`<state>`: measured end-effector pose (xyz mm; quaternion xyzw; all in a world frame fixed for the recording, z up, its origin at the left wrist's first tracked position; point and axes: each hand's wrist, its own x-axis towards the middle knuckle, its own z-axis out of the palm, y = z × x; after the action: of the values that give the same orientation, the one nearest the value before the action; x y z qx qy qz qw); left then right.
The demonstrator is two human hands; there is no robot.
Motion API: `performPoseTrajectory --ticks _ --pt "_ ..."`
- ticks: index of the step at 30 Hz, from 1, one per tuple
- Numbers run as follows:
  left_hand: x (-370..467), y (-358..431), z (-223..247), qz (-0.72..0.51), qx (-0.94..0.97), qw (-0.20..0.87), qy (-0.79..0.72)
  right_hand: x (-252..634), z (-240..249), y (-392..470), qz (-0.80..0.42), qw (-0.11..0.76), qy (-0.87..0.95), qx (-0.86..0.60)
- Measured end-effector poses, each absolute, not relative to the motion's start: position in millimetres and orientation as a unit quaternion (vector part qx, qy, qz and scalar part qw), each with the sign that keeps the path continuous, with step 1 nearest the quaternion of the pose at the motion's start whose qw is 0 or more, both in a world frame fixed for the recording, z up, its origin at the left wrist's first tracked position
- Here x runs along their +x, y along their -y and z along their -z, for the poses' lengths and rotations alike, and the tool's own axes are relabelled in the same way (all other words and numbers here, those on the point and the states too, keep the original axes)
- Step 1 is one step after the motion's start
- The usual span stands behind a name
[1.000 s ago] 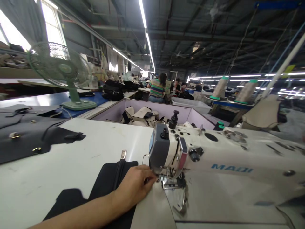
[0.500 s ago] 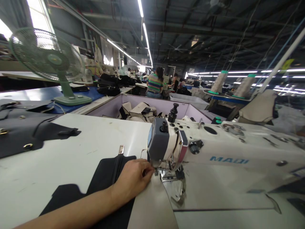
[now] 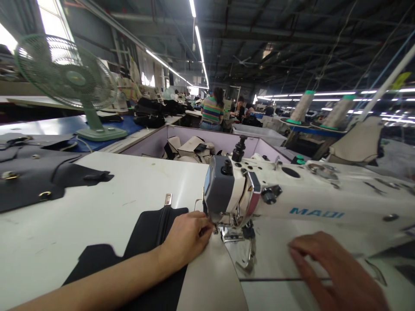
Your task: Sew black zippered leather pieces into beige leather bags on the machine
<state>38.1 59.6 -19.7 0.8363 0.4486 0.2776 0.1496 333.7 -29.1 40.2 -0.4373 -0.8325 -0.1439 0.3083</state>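
Note:
My left hand (image 3: 188,239) is at the needle area of a white sewing machine (image 3: 311,194). Its thumb and forefinger are pinched together beside the presser foot (image 3: 231,236); what is between the fingertips is too small to make out. Under that hand lies a beige panel (image 3: 210,276), its far end at the foot. A black piece (image 3: 147,231) with a zipper-like strip and a metal end is left of it, partly covered by my forearm. My right hand (image 3: 333,268), somewhat blurred, hovers right of the needle area with thumb and fingers apart and holds nothing visible.
Grey pieces with metal fittings (image 3: 39,177) lie on the table's left. Behind stands a green fan (image 3: 94,129). A lilac-walled bin (image 3: 227,138) past the machine holds beige pieces (image 3: 193,149). Thread cones (image 3: 303,107) stand at the right. A person in a striped top (image 3: 212,110) is farther back.
My right hand has come into view at the lower right. My left hand keeps its pinch at the presser foot. The whole view has shifted slightly.

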Motion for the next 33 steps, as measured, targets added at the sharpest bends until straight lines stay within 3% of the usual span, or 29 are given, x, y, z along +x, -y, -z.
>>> performPoseTrajectory --ticks 3,8,14,25,33 --pt "38 -61 21 -0.277 0.837 0.149 -0.447 294 -16 11 0.04 0.267 0.867 -0.419" --pt "38 -61 20 -0.275 0.838 0.15 -0.447 260 9 -12 -0.094 0.221 0.81 -0.535" --pt "38 -61 19 -0.272 0.839 0.149 -0.446 242 10 -33 -0.177 0.259 0.746 -0.588" --pt "40 -60 21 -0.27 0.842 0.137 -0.447 225 15 -38 -0.117 0.23 0.753 -0.606" --pt "34 -59 20 -0.254 0.855 0.126 -0.433 226 31 -41 -0.063 0.254 0.749 -0.609"
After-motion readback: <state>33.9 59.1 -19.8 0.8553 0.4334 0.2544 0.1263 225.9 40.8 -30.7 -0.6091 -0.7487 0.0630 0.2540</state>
